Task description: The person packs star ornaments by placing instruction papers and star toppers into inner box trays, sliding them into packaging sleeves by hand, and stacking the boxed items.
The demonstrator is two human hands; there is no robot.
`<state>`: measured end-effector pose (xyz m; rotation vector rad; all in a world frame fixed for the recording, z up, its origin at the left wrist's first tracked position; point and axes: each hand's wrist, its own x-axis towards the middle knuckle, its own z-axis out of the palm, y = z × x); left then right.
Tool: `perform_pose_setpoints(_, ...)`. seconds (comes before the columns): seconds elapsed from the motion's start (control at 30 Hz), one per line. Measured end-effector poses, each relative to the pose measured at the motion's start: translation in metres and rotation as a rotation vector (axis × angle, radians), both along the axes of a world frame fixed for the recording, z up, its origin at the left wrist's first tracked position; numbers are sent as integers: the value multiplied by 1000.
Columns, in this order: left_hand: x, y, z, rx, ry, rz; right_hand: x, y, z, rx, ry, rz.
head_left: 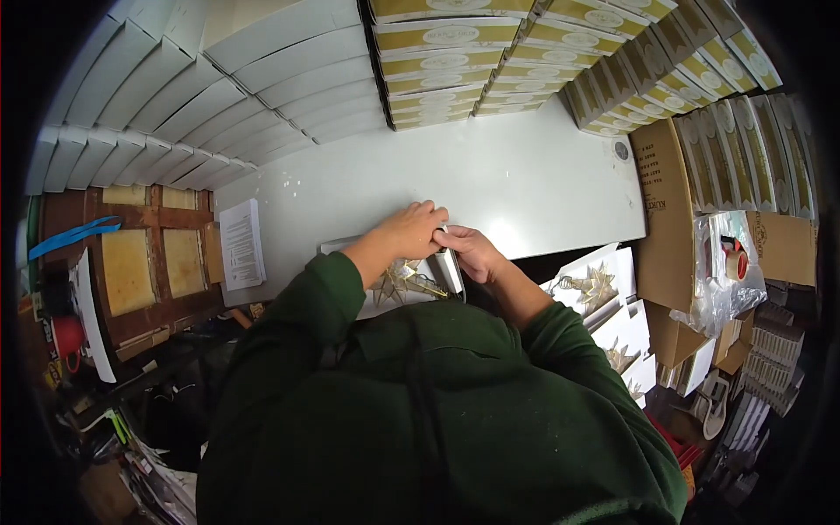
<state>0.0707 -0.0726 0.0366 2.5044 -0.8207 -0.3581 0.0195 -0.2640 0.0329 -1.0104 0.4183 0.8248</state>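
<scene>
At the table's near edge, close to my body, lies an open white box (451, 271). A gold star-shaped ornament (401, 278) shows in it, partly hidden by my left forearm and sweater. My left hand (409, 230) reaches over the box, its fingers bent at the far corner. From the right, my right hand (472, 251) pinches the same corner, thumb and fingers closed on the white side. Both hands meet there, almost touching. What lies under the fingertips is hidden.
White boxes (297, 70) stand stacked at back left, gold-and-white boxes (446, 66) at the back and right. Printed sheets (241, 245) lie at left. At right are more open boxes with star ornaments (599, 287), a cardboard carton (662, 219) and a tape roll (737, 264).
</scene>
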Motion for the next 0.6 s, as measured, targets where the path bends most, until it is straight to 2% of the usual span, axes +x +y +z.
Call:
perform_pose_setpoints(0.1,15,-3,15,196,245,-96,12,-4,-22,-291,-12,182)
perform_pose_setpoints(0.3,-5,10,28,16,190,-3,22,5,-3,-109,-143,52)
perform_pose_setpoints(0.43,-38,23,5,-219,-381,388,36,19,18,-195,-107,-152)
perform_pose_setpoints(0.47,-39,26,3,-217,-380,401,37,27,24,-195,-106,-139)
perform_pose_setpoints(0.6,-13,30,-2,203,-196,459,49,52,47,-401,-235,31)
